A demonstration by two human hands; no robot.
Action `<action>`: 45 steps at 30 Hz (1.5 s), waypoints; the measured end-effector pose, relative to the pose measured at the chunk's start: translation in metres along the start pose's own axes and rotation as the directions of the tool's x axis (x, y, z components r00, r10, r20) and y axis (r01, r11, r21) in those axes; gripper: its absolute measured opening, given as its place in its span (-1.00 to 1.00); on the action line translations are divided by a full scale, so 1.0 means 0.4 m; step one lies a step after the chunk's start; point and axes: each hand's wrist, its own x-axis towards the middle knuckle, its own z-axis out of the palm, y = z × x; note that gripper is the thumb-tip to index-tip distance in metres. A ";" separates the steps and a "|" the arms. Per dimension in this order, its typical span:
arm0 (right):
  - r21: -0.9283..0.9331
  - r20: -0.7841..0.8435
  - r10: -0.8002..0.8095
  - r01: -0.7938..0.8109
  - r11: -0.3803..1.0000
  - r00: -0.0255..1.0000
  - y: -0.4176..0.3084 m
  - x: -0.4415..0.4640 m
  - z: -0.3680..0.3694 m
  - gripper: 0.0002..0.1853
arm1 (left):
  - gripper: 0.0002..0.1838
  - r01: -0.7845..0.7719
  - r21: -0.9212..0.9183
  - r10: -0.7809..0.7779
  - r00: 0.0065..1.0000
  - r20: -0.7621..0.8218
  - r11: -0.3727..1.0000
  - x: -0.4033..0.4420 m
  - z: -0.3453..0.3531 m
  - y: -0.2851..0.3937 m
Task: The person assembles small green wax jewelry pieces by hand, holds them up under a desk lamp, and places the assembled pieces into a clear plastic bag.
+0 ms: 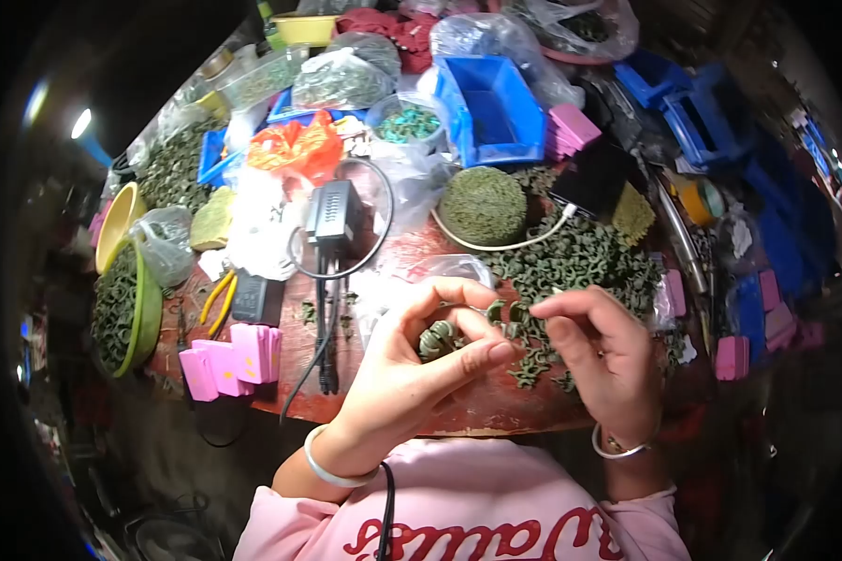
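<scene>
My left hand [416, 369] is curled closed around a cluster of small dark-green ring-shaped pieces [437, 340]. Just beyond its fingertips, a few more green curved pieces [505, 316] show; whether the fingers touch them I cannot tell. Close by on the right, my right hand [613, 360] has bent fingers, with thumb and index fingertip slightly apart and nothing visible between them. Behind both hands, a loose heap of similar green pieces [580, 266] spreads over the red tabletop [402, 251]. A round green textured block [483, 207] stands at the heap's far left.
Pink blocks [232, 363], yellow-handled pliers [218, 301] and a black power adapter [335, 213] with cables lie left. A green-rimmed basket [147, 309] holds more green pieces. Blue bins [492, 103] and an orange bag [295, 148] sit farther back. A phone [589, 178] with a white cable lies right.
</scene>
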 end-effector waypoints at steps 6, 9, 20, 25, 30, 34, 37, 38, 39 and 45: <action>0.207 0.151 0.045 -0.077 0.975 0.987 0.021 0.010 0.025 -0.86 | -0.59 0.017 0.034 -0.018 1.000 0.022 0.999 0.002 -0.008 -0.006; 0.312 0.222 0.087 -0.156 0.937 0.971 0.019 0.012 0.025 -0.88 | -0.61 -0.041 0.124 0.039 0.999 0.020 0.991 0.005 -0.012 -0.023; -0.470 -0.067 -0.505 0.420 0.777 0.860 0.073 -0.099 0.036 -0.66 | -0.62 0.067 0.059 -0.065 0.997 -0.031 0.996 0.007 0.021 -0.065; -0.520 -0.036 -0.582 0.482 0.705 0.812 0.092 -0.136 0.026 -0.62 | -0.61 0.119 0.090 -0.118 0.993 -0.015 0.989 -0.003 0.035 -0.071; -0.557 -0.004 -0.642 0.531 0.638 0.767 0.102 -0.143 0.024 -0.63 | -0.62 0.088 0.176 -0.078 0.995 -0.063 0.981 -0.007 0.046 -0.072; -0.549 0.035 -0.647 0.556 0.625 0.762 0.102 -0.147 0.016 -0.68 | -0.63 0.103 0.226 -0.090 0.994 -0.067 0.969 -0.014 0.043 -0.070; -0.718 0.077 -0.612 0.470 0.513 0.787 0.130 -0.141 -0.037 -0.76 | -0.63 0.101 0.178 -0.098 0.995 -0.029 0.979 -0.025 0.036 -0.054; -0.771 -0.076 -0.525 0.284 0.570 0.848 0.136 -0.133 -0.069 -0.79 | -0.62 0.025 0.174 -0.021 0.999 -0.028 0.984 -0.035 0.034 -0.039; -0.791 -0.232 -0.434 0.091 0.605 0.871 0.142 -0.127 -0.110 -0.81 | -0.60 -0.056 0.170 0.062 0.998 -0.029 0.984 -0.044 0.026 -0.029; -0.670 -0.649 -0.022 -0.557 0.490 0.761 0.258 -0.210 -0.362 -0.87 | -0.68 -0.349 0.095 0.361 0.884 -0.298 0.932 -0.127 -0.180 0.082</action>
